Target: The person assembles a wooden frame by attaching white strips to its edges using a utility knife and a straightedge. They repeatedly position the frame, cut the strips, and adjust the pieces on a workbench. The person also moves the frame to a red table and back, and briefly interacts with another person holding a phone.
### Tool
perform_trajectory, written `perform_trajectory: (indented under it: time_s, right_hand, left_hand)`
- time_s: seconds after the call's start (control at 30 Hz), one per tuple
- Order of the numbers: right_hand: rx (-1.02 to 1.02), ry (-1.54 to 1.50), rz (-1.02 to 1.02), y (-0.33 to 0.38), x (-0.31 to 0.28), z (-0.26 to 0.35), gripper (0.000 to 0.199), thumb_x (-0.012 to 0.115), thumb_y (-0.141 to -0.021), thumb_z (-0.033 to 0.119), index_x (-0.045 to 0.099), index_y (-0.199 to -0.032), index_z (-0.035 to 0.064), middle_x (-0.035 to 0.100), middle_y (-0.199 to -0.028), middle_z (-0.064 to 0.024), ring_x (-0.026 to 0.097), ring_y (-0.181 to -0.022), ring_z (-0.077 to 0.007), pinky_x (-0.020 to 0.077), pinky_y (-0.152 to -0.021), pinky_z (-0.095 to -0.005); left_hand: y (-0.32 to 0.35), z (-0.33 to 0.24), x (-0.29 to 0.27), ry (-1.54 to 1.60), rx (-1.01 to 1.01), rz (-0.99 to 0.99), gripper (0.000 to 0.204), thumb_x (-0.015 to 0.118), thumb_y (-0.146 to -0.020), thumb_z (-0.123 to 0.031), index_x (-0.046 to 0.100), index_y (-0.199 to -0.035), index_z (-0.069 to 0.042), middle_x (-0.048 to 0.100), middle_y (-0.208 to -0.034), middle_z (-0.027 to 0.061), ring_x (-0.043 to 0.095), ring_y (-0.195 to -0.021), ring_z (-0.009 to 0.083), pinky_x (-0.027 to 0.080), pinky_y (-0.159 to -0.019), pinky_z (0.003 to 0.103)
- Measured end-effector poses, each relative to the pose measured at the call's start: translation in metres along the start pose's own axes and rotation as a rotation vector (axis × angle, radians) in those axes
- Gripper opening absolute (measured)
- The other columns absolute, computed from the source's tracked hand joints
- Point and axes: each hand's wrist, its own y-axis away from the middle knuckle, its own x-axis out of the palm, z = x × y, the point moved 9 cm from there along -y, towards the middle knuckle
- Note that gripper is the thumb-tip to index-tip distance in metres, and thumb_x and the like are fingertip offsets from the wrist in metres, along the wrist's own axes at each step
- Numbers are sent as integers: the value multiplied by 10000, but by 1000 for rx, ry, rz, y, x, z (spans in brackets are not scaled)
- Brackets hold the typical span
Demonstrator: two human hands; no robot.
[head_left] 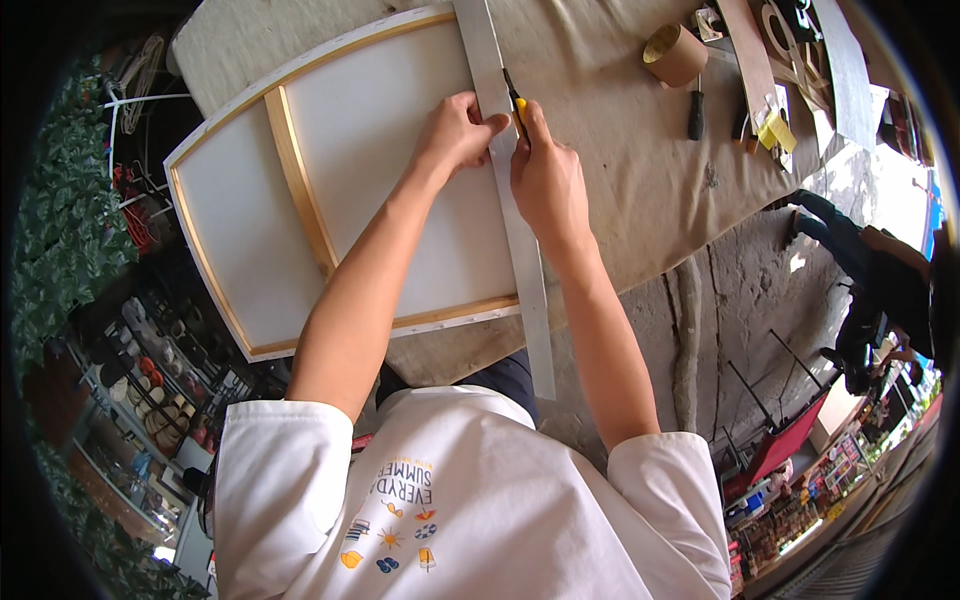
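Note:
A large stretched canvas [400, 160] lies face down, its pale wooden frame and crossbar [295, 185] showing. Across its right end runs a long grey metal straightedge [515, 235], which hangs past the near edge of the table. My left hand [460, 135] is closed at the straightedge's left side, with the thumb over the metal and the fingers curled in. Wrapped around a yellow and black utility knife [519, 105], my right hand [545, 180] is just right of the straightedge. The knife's dark tip points away along the metal's right edge; whether it touches the cloth is unclear.
Beige cloth [620, 200] covers the table. At the far right are a roll of brown tape [674, 54], a black-handled screwdriver [696, 115], scissors [785, 40] and flat strips [848, 70]. Another person [865, 265] is off to the right. Shelves of goods [150, 400] stand left.

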Motion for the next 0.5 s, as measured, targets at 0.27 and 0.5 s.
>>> perform_trajectory:
  time_s: [0.27, 0.5]
  right_hand:
    - [67, 8, 41, 32, -3, -11, 461, 536, -949, 31, 473, -1405, 16, 664, -844, -276, 650, -731, -464, 500, -625, -511]
    - [91, 18, 54, 67, -4, -20, 480, 535, -956, 23, 467, -1431, 19, 663, -887, -269, 660, -746, -439, 512, -660, -476]
  left_hand:
    - [1, 0, 1, 7, 1, -2, 377, 765, -904, -291, 511, -801, -32, 610, -674, 64, 617, -532, 140, 543, -469, 288]
    - [0, 0, 1, 14, 39, -5, 384, 761, -906, -290, 495, -789, -39, 605, -685, 68, 625, -544, 146, 566, -486, 304]
